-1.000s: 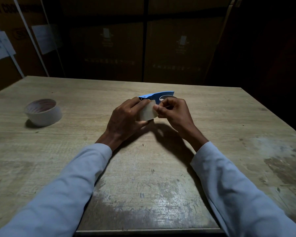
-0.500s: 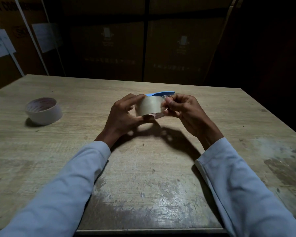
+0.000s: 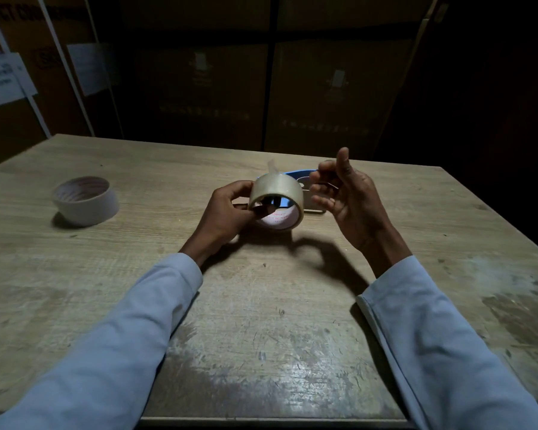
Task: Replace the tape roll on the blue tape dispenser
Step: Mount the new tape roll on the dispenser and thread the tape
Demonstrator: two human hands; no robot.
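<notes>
The left hand (image 3: 227,212) pinched the clear tape roll (image 3: 276,201) near the table's (image 3: 137,274) far edge, the right hand (image 3: 345,197) spread empty (dispenser (image 3: 305,181) behind); its loose tail risked re-sticking.

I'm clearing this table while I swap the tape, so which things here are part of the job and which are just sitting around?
Part of the job:
- clear tape roll, held in the left hand
- blue tape dispenser behind it
- right hand, open, holding nothing

Lying about:
- white near-empty tape roll on the wooden table, far left, possibly the old one
- cardboard boxes behind
</notes>
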